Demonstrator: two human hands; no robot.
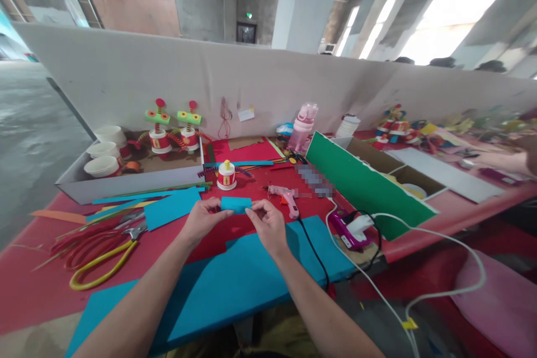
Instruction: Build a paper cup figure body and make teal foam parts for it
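Between my two hands is a small blue paper roll (236, 205), held level above the table. My left hand (205, 219) pinches its left end, and my right hand (267, 224) grips the right end between thumb and fingers. Just behind it stands an upturned paper cup (226, 177) with a red band, a yellow piece on top and coiled purple paper arms. A pink glue gun (287, 199) lies to the right of the cup. Under my forearms spreads a large blue sheet (251, 263).
Pliers with yellow handles (104, 266) and red-handled scissors (86, 249) lie at left beside blue paper strips (174, 207). A white box (138, 179) holds cups and two finished figures (159, 140). At right are a green board (361, 184), a purple power strip (350, 230) and loose cables.
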